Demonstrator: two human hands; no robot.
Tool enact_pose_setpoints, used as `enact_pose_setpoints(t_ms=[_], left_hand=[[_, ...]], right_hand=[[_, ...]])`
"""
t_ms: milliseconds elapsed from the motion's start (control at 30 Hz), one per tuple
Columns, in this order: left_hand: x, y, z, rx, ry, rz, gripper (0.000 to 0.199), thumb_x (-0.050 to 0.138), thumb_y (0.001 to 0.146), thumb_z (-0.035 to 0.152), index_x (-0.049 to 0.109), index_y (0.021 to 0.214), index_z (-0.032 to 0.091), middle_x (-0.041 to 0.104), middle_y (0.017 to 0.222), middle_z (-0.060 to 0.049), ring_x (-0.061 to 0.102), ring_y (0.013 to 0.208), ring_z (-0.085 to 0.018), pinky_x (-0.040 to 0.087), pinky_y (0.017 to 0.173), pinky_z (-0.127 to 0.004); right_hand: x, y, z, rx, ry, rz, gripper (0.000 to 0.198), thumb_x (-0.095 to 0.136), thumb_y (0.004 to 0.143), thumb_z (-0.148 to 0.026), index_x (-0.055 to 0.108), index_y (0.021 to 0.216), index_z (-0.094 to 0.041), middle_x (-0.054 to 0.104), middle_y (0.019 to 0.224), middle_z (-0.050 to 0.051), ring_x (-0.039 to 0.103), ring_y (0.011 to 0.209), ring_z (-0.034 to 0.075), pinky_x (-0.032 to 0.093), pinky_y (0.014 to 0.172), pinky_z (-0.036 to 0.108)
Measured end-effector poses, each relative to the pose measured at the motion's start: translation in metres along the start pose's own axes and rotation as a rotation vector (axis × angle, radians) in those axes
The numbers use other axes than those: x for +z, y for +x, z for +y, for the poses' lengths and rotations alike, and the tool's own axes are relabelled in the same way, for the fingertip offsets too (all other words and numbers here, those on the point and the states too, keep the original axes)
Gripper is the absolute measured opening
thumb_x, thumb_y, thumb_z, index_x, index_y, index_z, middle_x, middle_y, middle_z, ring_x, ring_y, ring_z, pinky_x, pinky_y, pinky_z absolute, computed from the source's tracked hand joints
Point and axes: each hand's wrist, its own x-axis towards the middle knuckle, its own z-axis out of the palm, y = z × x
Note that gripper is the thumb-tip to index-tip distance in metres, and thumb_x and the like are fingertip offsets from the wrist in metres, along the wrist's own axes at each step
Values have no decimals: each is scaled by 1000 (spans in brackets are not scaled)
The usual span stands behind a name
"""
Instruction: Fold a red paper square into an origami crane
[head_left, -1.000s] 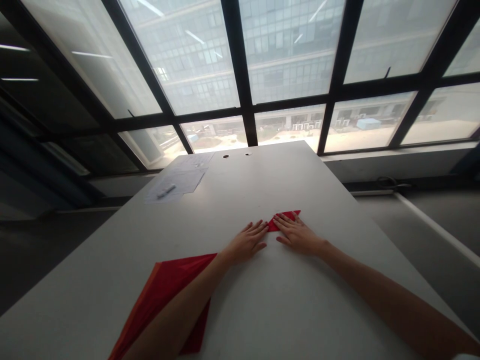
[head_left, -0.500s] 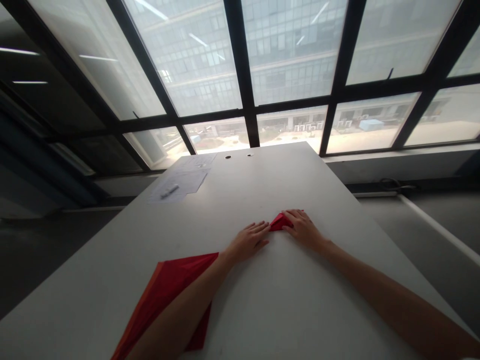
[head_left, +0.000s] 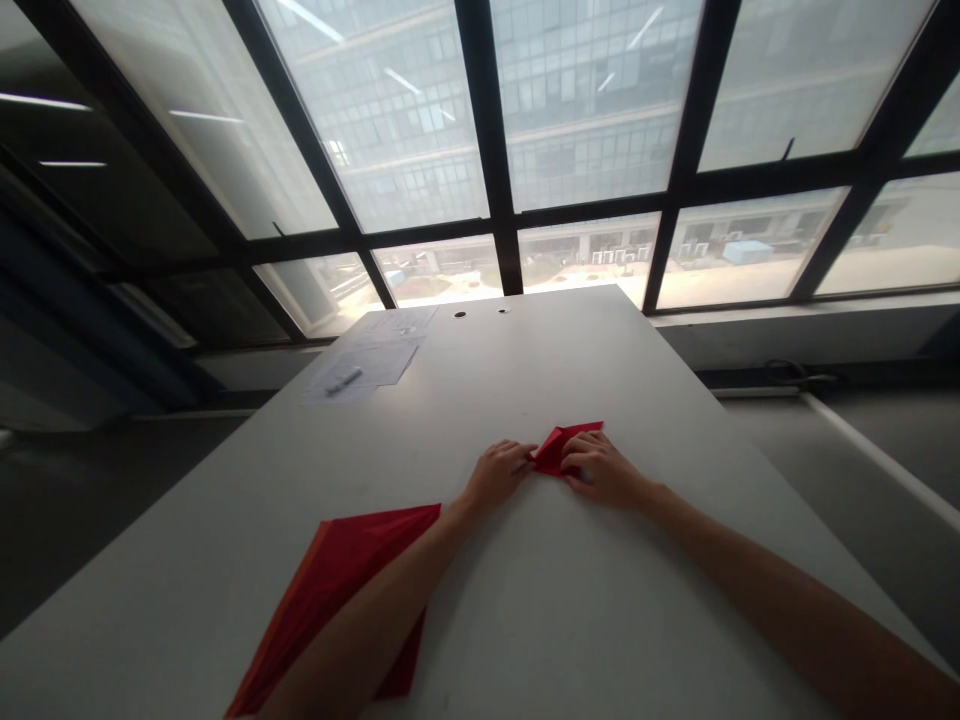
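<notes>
A small piece of folded red paper (head_left: 553,455) lies on the white table (head_left: 480,600) between my hands. My left hand (head_left: 501,472) pinches its left corner, fingers closed. Curled over its right part, my right hand (head_left: 602,472) grips the near edge, with the thumb low and the fingers on top. The far right corner of the paper sticks out beyond my right fingers. Under my left forearm rests a larger stack of red paper (head_left: 352,550) with an orange edge on its left; the forearm hides part of it.
Printed sheets (head_left: 397,360) lie at the far left of the table, with a grey-white marker-like stick (head_left: 344,380) on them. Two round holes pierce the table's far end, one a dark hole (head_left: 460,315). Large windows (head_left: 585,110) stand behind. A white pipe (head_left: 877,455) runs along the floor at right.
My left fingers have gone from stretched out flat to pinching the paper's left corner. My right fingers have curled and drawn slightly nearer, and more of the small red paper shows.
</notes>
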Motion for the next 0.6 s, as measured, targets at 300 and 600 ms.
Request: enact_pose_setpoints(t_ms=[300, 600], left_hand=[[3, 3, -1, -98, -152, 46, 35, 62, 85, 14, 68, 118, 26, 73, 92, 0, 63, 87, -16, 49, 85, -28], [1, 4, 1, -193, -426, 18, 68, 62, 80, 16, 41, 145, 25, 67, 81, 4, 56, 65, -10, 47, 66, -22]], right_hand=[[5, 6, -12, 45, -99, -28, 10, 67, 88, -30, 72, 85, -21, 68, 93, 4, 60, 91, 20, 42, 87, 34], [5, 9, -27, -8, -311, -155, 18, 53, 95, -18, 68, 85, -17, 66, 89, 7, 58, 86, 20, 41, 77, 31]])
